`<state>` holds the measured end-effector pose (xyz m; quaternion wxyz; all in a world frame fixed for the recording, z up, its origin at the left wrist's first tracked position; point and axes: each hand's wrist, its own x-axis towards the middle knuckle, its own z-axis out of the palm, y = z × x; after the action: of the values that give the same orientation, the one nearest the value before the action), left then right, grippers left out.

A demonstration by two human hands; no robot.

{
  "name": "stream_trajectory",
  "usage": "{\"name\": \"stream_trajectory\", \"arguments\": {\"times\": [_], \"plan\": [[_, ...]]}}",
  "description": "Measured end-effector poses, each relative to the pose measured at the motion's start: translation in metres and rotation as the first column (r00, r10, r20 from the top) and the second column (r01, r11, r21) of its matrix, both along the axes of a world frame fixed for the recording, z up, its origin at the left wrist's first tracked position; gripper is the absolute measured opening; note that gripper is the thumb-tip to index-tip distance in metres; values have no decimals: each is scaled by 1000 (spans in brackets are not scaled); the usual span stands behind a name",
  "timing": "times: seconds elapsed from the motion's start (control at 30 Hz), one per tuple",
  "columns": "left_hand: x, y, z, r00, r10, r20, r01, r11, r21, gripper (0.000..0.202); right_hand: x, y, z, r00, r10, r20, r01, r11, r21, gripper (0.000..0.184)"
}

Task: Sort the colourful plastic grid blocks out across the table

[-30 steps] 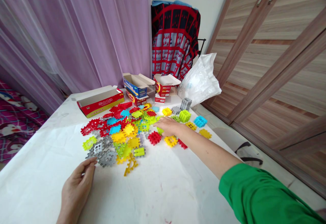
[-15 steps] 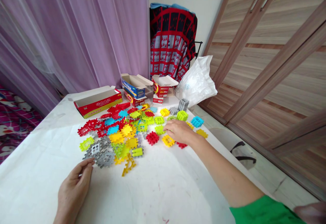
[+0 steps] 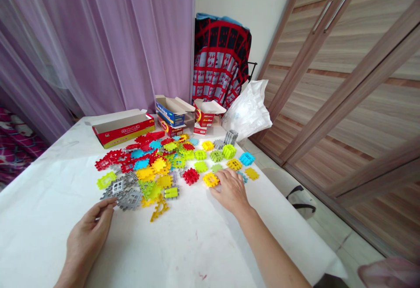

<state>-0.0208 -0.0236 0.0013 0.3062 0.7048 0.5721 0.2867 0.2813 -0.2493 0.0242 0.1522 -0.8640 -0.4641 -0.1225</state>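
A pile of flat, toothed plastic tiles [image 3: 157, 165] in red, yellow, green, blue and grey lies spread on the white table [image 3: 197, 244]. My left hand [image 3: 87, 235] rests palm down at the pile's near left. Its fingers are loosely stretched, and the tips touch the edge of the grey window tiles [image 3: 126, 194]. My right hand [image 3: 231, 187] lies palm down at the pile's right side, fingers apart and bent, the tips on a yellow tile [image 3: 210, 178]. A red tile [image 3: 190, 175] sits just left of it. Whatever lies under the right palm is hidden.
At the back of the table stand a long open red box [image 3: 123, 128], an open blue box [image 3: 172, 111] and a red-and-white box [image 3: 206, 113]. A white plastic bag [image 3: 247, 111] sits at the back right corner. The table's right edge drops to the floor beside wooden sliding doors [image 3: 344, 82].
My right hand has drawn back toward me from the green tiles to the yellow tile, and now covers the red tile that lay near it. The left hand has barely moved.
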Motion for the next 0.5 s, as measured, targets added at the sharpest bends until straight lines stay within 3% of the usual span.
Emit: {"name": "stream_trajectory", "arguments": {"times": [0.2, 0.5], "plan": [[0, 1, -2, 1000, -15, 13, 14, 999, 39, 40, -4, 2, -5, 997, -82, -1, 81, 996, -42, 25], [1, 1, -2, 999, -11, 49, 8, 998, 67, 34, 1, 3, -16, 998, -58, 11, 58, 998, -16, 20]]}}
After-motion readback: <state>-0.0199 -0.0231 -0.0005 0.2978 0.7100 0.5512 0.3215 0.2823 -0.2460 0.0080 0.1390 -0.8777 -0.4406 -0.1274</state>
